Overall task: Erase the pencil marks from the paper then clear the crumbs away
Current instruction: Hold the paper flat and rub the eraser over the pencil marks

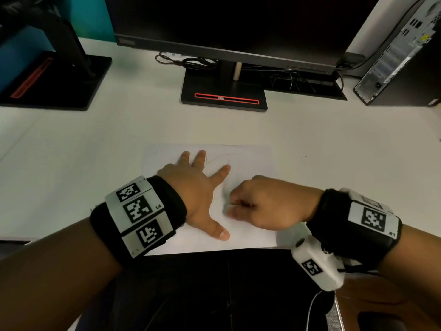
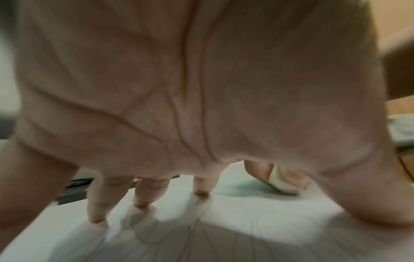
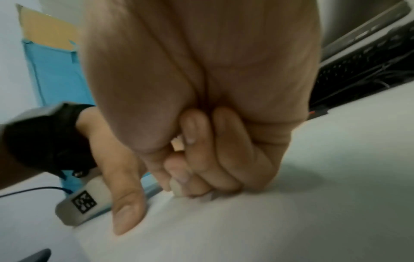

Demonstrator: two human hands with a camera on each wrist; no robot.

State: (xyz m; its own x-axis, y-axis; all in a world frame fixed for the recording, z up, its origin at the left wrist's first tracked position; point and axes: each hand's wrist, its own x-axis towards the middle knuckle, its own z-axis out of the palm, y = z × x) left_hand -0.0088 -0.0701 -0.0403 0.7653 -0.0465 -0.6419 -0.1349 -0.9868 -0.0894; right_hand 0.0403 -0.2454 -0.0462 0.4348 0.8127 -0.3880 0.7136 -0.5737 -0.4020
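A white sheet of paper (image 1: pixel 250 163) with faint pencil lines lies at the desk's front edge. My left hand (image 1: pixel 198 185) lies flat on it, fingers spread and pressing the sheet down; in the left wrist view the fingertips (image 2: pixel 141 202) touch the paper (image 2: pixel 224 230). Just to the right, my right hand (image 1: pixel 257 206) is curled in a fist and pinches a small white eraser (image 3: pixel 177 189), its end down on the paper (image 3: pixel 268 221). The left wrist view shows the eraser (image 2: pixel 280 180) between the right fingers. In the head view the eraser is hidden by the fist.
A monitor on a black stand (image 1: pixel 224 91) rises behind the paper, with cables (image 1: pixel 188 60) beside it. A second stand (image 1: pixel 55 80) sits at the far left and a computer tower (image 1: pixel 401 56) at the far right. The desk edge (image 1: pixel 214 249) runs below the paper.
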